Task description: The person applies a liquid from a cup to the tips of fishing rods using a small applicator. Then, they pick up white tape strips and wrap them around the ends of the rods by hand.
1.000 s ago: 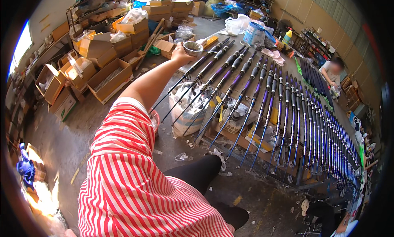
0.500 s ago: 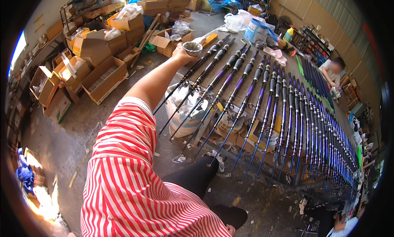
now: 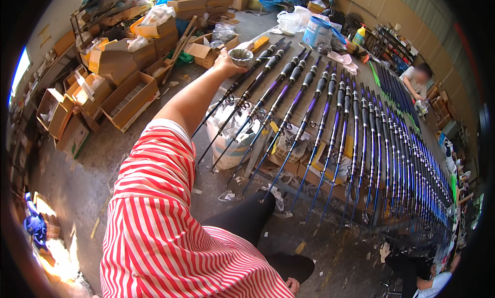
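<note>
My left hand [image 3: 227, 66] reaches out to the table's near left corner and grips a small round cup [image 3: 241, 55] with a greyish inside. A thin stick shows at the cup's right side. Beside it lie fishing rods [image 3: 296, 73] with black grips and purple and blue shafts, side by side in a long row with their thin ends hanging past the table edge. My right hand [image 3: 292, 285] shows only partly at the lower edge, below my dark trouser leg; its fingers are mostly hidden.
A white sack [image 3: 227, 148] stands under the table corner. Open cardboard boxes [image 3: 129, 102] crowd the left. On the table's far end are a blue-and-white bucket [image 3: 316, 32], a pink cloth [image 3: 344, 62] and a yellow bottle [image 3: 359, 35]. A person [image 3: 416, 80] works at the far right.
The view has shifted slightly. My left hand still grips the cup at the table corner, and the rods lie as before. A little more of my right hand shows.
</note>
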Tool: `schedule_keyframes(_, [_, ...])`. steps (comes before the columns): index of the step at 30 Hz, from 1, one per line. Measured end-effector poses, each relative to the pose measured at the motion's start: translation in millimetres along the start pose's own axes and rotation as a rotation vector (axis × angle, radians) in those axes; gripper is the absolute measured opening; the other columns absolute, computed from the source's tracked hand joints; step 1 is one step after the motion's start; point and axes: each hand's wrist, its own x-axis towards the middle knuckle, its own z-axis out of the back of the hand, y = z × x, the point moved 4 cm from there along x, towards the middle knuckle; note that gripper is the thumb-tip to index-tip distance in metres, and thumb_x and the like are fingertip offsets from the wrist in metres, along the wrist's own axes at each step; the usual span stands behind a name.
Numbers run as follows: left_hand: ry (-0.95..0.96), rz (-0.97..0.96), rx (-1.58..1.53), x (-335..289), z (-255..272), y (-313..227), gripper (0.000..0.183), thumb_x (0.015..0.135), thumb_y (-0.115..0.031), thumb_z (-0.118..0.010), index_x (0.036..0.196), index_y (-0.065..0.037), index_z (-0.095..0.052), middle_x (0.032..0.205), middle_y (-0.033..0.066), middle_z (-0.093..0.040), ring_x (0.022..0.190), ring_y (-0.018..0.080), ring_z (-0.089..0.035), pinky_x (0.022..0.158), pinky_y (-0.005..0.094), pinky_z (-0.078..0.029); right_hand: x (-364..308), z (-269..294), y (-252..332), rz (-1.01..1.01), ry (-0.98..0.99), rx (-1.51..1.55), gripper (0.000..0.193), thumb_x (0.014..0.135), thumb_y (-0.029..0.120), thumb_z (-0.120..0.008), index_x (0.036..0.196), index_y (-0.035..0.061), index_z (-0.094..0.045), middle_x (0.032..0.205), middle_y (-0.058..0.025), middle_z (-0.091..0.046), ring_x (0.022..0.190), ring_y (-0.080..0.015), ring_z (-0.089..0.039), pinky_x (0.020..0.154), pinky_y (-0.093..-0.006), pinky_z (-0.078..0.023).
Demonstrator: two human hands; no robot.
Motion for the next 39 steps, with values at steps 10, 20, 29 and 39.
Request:
schedule_keyframes(10, [-0.229,0.094,0.001,-0.2,36.4,22.2,0.094,0.053,-0.050,-0.077,0.118,0.006,-0.039,0.114,0.0227,-0.051,0.102,0.0293,-0.054,0.086,0.0327,-0.044,-21.4,-5.2,-43.9,-0.120,-0.012,0.102,0.008,0.076,0.007,-0.055,0.077,0.0014,-0.060,0.082,-0.0119,-0.056,0.079,-0.0266,-0.055,0.073,-0.0374,-0.045])
schedule_keyframes(20, [-0.350,-0.112,-0.387,-83.8,111.2,119.1,0.029,0.077,-0.017,-0.063,0.101,0.001,-0.060,0.094,0.0101,-0.064,0.084,0.0169,-0.060,0.076,0.0263,-0.046,-70.5,-8.2,-3.0,0.036,0.101,-0.074,0.023,0.080,0.018,-0.055,0.096,0.0028,-0.060,0.114,-0.0131,-0.050,0.107,-0.0320,-0.045,0.091,-0.0451,-0.034])
schedule_keyframes(29, [-0.098,0.291,-0.706,-335.1,195.3,312.4,0.025,0.088,-0.019,-0.046,0.086,0.002,-0.059,0.072,0.0093,-0.062,0.060,0.0148,-0.058,0.054,0.0257,-0.047,-125.3,-43.4,39.3,0.113,0.248,0.061,0.022,0.079,0.020,-0.055,0.096,0.0074,-0.061,0.111,-0.0081,-0.055,0.106,-0.0267,-0.048,0.093,-0.0443,-0.031])
schedule_keyframes(39, [0.791,0.644,0.262,-695.7,196.3,436.8,0.035,0.083,-0.034,-0.051,0.088,-0.004,-0.066,0.086,0.0180,-0.064,0.084,0.0308,-0.062,0.074,0.0378,-0.047,-142.2,-56.8,64.1,0.241,0.295,0.014,0.019,0.078,0.017,-0.056,0.093,0.0088,-0.063,0.109,-0.0065,-0.057,0.106,-0.0250,-0.049,0.094,-0.0432,-0.032])
